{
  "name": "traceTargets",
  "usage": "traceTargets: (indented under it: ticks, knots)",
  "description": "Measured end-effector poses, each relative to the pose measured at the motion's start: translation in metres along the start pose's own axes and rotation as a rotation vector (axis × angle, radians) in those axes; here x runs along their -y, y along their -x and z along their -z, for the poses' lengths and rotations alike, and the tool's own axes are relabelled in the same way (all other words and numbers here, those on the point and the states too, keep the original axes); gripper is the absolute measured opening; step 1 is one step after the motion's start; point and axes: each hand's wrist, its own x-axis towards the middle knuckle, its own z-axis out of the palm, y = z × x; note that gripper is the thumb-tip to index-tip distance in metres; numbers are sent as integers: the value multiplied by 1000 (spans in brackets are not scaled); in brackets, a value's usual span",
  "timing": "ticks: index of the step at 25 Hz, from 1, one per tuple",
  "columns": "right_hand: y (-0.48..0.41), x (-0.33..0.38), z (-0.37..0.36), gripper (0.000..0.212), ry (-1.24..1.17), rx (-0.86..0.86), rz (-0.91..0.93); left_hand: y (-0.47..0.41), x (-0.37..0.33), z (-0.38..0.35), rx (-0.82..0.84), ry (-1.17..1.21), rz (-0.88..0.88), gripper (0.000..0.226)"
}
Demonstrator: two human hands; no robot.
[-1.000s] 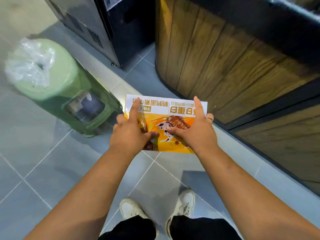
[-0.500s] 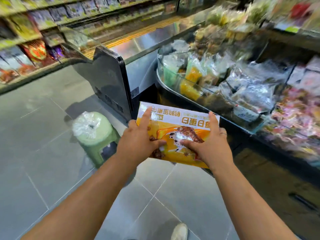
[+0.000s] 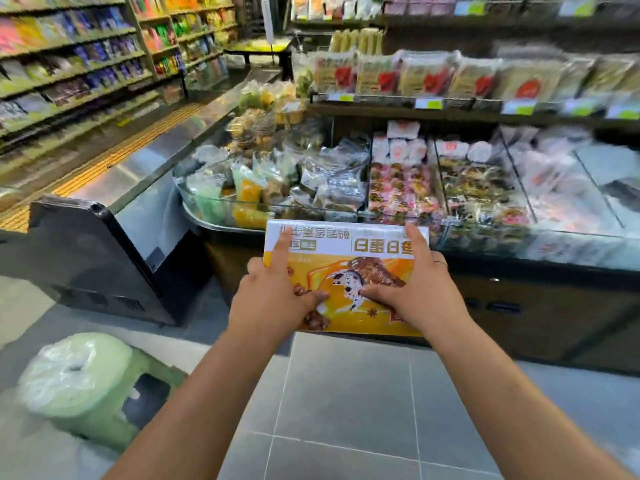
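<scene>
1. Both forearms reached forward, bare and nearly straight, toward the display counter [image 3: 512,242], with the wrists level with each other.
2. The left hand [image 3: 273,303] gripped the near-left part of a box [image 3: 346,271]. Its forefinger lay straight up the face and its thumb pressed flat across the picture.
3. The right hand [image 3: 419,292] mirrored it on the near-right part, forefinger straight and thumb pointing inward. The two thumb tips were near each other but apart. The remaining fingers of both hands were hidden under the box.
4. A thin ring [image 3: 439,262] showed on a finger at the right edge of the box.
5. The box was held flat in the air just in front of the counter's glass front, its far edge level with the rim.
6. It was a flat, rectangular carton. A white band ran along the far edge, and the rest was glossy orange-yellow with a picture of brown meat and a speckled egg.
7. Large dark characters on the white band, upside down to the wearer, seemed to read 每日蛋白. The smaller print beside them was too blurred to read.
8. The counter had a clear, curved front and upright dividers, and held crinkled clear bags of food.
9. To the left of the counter stood a black cabinet [image 3: 86,258] with a sloped glass lid.
10. Further left of the counter, and nearer the wearer, stood a pale green plastic stool [image 3: 104,414] with clear film bunched on its seat.
11. Grey square tiles [image 3: 346,393] covered the floor in front of the counter.
</scene>
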Motion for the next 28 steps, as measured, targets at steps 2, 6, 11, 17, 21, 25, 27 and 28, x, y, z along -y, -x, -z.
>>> traceTargets:
  ticks: [2,6,11,17,21,25,27,28]
  knots:
    - [13,-32,32,120,3,-58,-52,11,-41,-13,30,17,-68,108]
    - [47,-117,111,118,-23,-181,-163,40,-145,-55,96,24,-213,108]
    - [85,-235,211,116,-30,-277,-281,83,-283,-124,182,46,-356,108]
    - [134,-390,322,117,-41,-418,-469,142,-456,-219,324,64,-550,108]
    - [154,-468,372,116,-78,-488,-578,160,-545,-273,419,61,-689,107]
    - [162,-549,414,117,-69,-586,-730,170,-641,-342,516,44,-829,109]
    - [164,-580,435,115,-76,-617,-801,173,-682,-374,554,44,-897,110]
    - [167,-597,447,114,-82,-643,-847,175,-706,-392,577,44,-944,111]
